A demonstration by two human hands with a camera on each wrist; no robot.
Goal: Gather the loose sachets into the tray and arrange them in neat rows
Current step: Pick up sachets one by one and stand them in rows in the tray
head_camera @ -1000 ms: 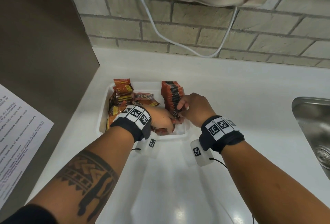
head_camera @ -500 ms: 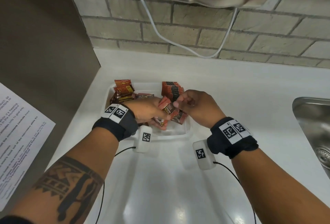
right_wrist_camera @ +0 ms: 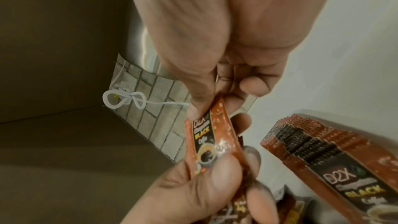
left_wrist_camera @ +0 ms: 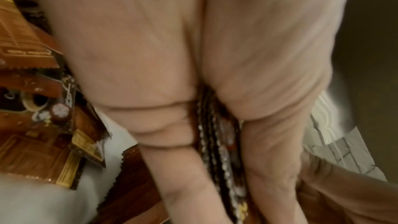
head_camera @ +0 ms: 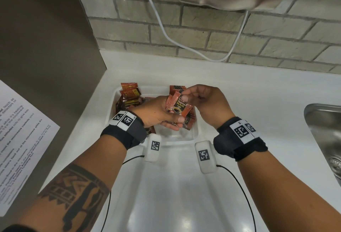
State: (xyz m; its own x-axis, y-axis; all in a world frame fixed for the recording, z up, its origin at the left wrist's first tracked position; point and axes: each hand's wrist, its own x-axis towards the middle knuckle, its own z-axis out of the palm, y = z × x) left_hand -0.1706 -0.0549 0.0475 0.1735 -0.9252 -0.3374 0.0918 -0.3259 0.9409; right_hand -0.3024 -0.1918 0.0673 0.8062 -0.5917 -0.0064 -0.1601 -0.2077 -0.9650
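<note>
Clamping a sachet bundle (head_camera: 177, 107) above the tray (head_camera: 196, 132), left hand (head_camera: 156, 114) grip; right hand (head_camera: 208, 102), at 3 o'clock, pinches its top sachet.

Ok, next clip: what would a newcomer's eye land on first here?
Probably the small bunch of orange-red black-coffee sachets held up over the clear plastic tray at the centre, gripped by the left hand while the right hand pinches the front sachet's top edge. Next, the neat upright row of matching sachets standing in the tray's right side, and the white cable drooping across the brick wall behind.
</note>
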